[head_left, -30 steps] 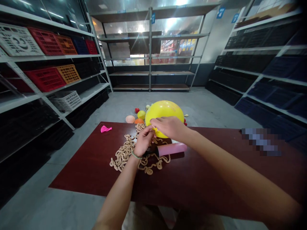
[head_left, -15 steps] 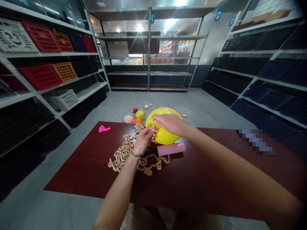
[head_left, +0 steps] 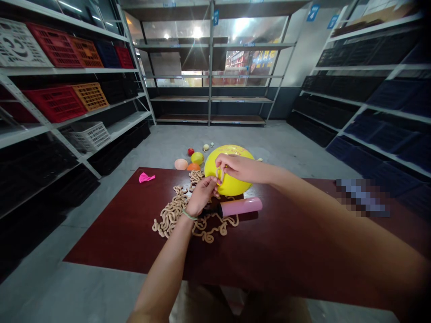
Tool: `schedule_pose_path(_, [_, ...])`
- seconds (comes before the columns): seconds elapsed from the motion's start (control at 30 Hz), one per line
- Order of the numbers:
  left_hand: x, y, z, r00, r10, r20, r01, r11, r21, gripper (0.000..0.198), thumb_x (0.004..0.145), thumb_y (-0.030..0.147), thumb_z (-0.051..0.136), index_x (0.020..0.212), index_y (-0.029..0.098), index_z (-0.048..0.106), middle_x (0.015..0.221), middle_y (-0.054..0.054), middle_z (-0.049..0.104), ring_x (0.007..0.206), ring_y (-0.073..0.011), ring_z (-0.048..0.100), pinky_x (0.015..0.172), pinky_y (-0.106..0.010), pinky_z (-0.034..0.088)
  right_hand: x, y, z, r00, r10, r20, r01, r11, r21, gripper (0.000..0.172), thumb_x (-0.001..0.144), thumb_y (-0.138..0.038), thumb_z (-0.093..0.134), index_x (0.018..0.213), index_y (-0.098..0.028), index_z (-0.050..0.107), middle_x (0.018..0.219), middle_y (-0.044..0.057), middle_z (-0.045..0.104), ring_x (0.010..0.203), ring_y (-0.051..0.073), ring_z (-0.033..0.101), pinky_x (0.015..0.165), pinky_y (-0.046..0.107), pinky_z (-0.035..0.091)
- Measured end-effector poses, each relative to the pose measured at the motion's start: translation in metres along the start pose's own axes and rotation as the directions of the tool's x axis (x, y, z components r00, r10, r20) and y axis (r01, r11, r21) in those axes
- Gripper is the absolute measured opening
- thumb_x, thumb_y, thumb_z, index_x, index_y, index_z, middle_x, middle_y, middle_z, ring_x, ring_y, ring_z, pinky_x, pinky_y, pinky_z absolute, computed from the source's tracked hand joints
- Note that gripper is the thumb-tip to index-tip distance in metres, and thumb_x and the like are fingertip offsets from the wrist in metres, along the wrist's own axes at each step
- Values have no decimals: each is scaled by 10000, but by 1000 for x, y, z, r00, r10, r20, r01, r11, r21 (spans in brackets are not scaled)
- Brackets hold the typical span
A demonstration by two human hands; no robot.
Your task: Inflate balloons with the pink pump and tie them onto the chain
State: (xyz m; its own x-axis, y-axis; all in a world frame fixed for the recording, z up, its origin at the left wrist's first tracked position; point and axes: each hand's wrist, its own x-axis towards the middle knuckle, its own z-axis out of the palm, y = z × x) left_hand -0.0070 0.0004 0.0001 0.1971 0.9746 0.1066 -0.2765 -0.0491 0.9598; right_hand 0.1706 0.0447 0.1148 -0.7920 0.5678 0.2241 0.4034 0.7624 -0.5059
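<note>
A large inflated yellow balloon (head_left: pixel 235 184) sits at the table's far edge, in front of my hands. My left hand (head_left: pixel 202 194) is closed, its thumb and fingers pinching near the balloon's neck, which the fingers mostly hide. Above it my right hand (head_left: pixel 232 167) is closed on a pale cord (head_left: pixel 220 174), which forms a small loop between the two hands. Under and beside my left wrist lies a tangled heap of tan cord (head_left: pixel 171 214). A hand pump (head_left: pixel 241 206) with a pink barrel and dark end lies on its side just below the balloon.
A deflated pink balloon (head_left: pixel 146 177) lies on the dark red table (head_left: pixel 111 224) at left. Small balloons, among them a yellow one (head_left: pixel 197 158), are beyond the far edge. A blurred-out object (head_left: pixel 363 197) lies at right. Shelves with crates (head_left: pixel 55 103) stand around.
My right hand has turned and shifted slightly, and the cord loop between my hands shows more openly. My left hand keeps its pinch. The view has tilted a little.
</note>
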Motion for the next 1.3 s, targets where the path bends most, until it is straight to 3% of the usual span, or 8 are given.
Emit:
schedule_pose_path(0.2, [2, -8, -1, 993, 120, -7, -112, 949, 294, 351, 902, 507, 530, 816, 174, 600, 603, 34, 479, 538, -110, 503, 561, -241, 466, 10, -7, 6, 1000, 9, -14, -9, 1000, 0, 117, 815, -172, 547, 900, -243, 585, 848, 0, 654, 791, 173, 582, 713, 306, 403])
schedule_pose_path(0.37, [-4, -4, 2, 974, 220, 43, -200, 762, 616, 226, 937, 314, 478, 814, 194, 625, 657, -6, 608, 638, -156, 586, 633, -261, 448, 18, -11, 18, 986, 153, -64, -149, 987, 58, 104, 762, -164, 601, 829, -227, 554, 778, -24, 619, 679, 141, 550, 610, 276, 370])
schedule_pose_path(0.57, [-8, -2, 6, 940, 308, 145, -317, 640, 700, 205, 933, 290, 503, 797, 194, 625, 768, -49, 658, 739, -189, 597, 702, -288, 439, 28, -7, 33, 945, 316, -86, -298, 939, 174, 115, 749, -209, 674, 779, -208, 562, 646, -33, 598, 615, 133, 531, 585, 282, 362])
schedule_pose_path(0.73, [-2, -14, -1, 962, 271, 28, -229, 749, 622, 378, 943, 468, 490, 756, 178, 642, 698, -45, 642, 636, -166, 587, 639, -278, 443, 30, -9, 33, 950, 297, -100, -263, 928, 263, 46, 795, -193, 624, 835, -198, 646, 794, 12, 680, 737, 171, 598, 694, 320, 449])
schedule_pose_path(0.87, [6, -23, -5, 982, 156, -109, -98, 905, 414, 500, 921, 602, 446, 795, 163, 649, 692, -33, 634, 558, -139, 572, 573, -270, 467, 20, -4, 19, 945, 174, -278, -144, 981, 128, 209, 829, -171, 569, 980, -258, 686, 1090, 20, 681, 1017, 222, 606, 942, 425, 445])
schedule_pose_path(0.93, [8, -23, -5, 982, 126, -139, -75, 943, 324, 525, 887, 643, 473, 792, 155, 641, 728, -39, 641, 559, -133, 571, 561, -271, 481, 10, 1, 15, 960, 81, -267, -75, 997, 33, 234, 853, -182, 546, 1002, -283, 695, 1148, 17, 662, 1110, 231, 571, 1017, 462, 402])
schedule_pose_path(1.07, [6, -19, -1, 988, 110, -112, -72, 951, 302, 533, 852, 668, 513, 793, 154, 641, 682, -15, 596, 561, -130, 581, 559, -264, 476, -10, 12, 21, 985, -71, -154, 42, 983, -179, 235, 898, -213, 527, 1003, -282, 726, 1227, 44, 628, 1179, 248, 518, 1070, 489, 348])
schedule_pose_path(1.3, [3, -18, 2, 989, 137, -57, -112, 942, 317, 512, 869, 639, 518, 762, 152, 633, 611, 21, 506, 557, -114, 549, 571, -244, 459, -13, 22, 32, 978, -153, -142, 79, 901, -426, 226, 943, -280, 516, 898, -196, 721, 1225, 97, 607, 1165, 250, 496, 1039, 477, 392])
